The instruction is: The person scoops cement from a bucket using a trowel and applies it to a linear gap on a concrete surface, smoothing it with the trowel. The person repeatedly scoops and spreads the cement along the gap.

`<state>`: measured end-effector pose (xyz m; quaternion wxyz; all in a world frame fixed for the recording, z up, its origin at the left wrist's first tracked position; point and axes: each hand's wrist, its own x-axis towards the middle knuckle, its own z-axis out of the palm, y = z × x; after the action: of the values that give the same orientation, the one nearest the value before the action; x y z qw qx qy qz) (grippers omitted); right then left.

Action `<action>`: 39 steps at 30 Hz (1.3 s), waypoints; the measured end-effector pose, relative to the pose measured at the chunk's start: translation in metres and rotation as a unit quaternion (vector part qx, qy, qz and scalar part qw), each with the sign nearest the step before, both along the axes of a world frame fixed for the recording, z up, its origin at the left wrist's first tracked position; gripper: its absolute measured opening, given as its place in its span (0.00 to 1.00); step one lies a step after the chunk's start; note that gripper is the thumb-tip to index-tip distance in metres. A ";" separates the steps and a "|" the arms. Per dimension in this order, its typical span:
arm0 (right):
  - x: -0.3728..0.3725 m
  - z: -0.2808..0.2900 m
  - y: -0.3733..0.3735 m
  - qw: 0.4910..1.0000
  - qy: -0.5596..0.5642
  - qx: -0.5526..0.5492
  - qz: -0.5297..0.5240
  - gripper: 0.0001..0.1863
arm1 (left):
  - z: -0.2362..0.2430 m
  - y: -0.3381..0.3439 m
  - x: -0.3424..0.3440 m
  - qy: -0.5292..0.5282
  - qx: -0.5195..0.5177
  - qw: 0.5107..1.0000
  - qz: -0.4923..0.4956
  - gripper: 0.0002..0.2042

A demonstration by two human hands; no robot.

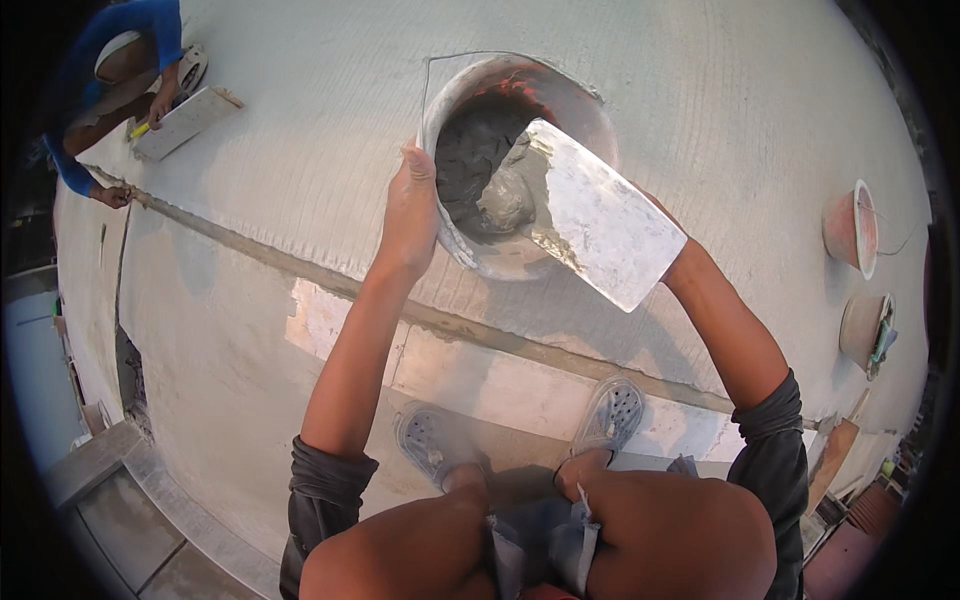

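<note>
A bucket [590, 120] with a mortar-crusted rim and a thin wire handle stands on the ridged cement surface. Grey wet mortar [465, 160] lies inside it. My left hand [408, 210] is closed on the bucket's left side, thumb at the rim. In my right hand [684, 262] is a plastering trowel [615, 220] with a pale rectangular blade, its far end dipping into the bucket. A lump of mortar [508, 200] sits at that end. The blade hides the trowel's handle and most of my right fingers.
At the far left a co-worker in a blue sleeve [75, 165] holds another trowel [185, 122] with a yellow handle. Two small buckets [845, 230] [860, 328] are on the right. A dark joint [330, 283] crosses the floor before my clogs [430, 440].
</note>
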<state>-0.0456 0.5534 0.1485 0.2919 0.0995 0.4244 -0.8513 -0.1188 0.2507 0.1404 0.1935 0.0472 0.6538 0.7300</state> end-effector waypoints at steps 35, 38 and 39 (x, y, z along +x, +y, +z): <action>0.042 0.103 -0.051 0.980 0.037 0.049 -0.191 0.23 | -0.040 -0.119 0.137 -0.139 -0.095 0.984 -0.064 0.20; 0.048 0.106 -0.043 0.974 0.021 0.096 -0.203 0.23 | -0.047 -0.112 0.124 -0.127 -0.090 0.985 -0.077 0.19; 0.053 0.105 -0.038 0.971 0.011 0.094 -0.218 0.24 | -0.051 -0.107 0.122 -0.125 -0.087 0.985 -0.083 0.19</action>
<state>0.0078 0.5154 0.2539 0.0837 0.2074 0.4741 -0.8516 0.0035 0.1438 0.0899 0.3370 -0.0068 0.6792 0.6519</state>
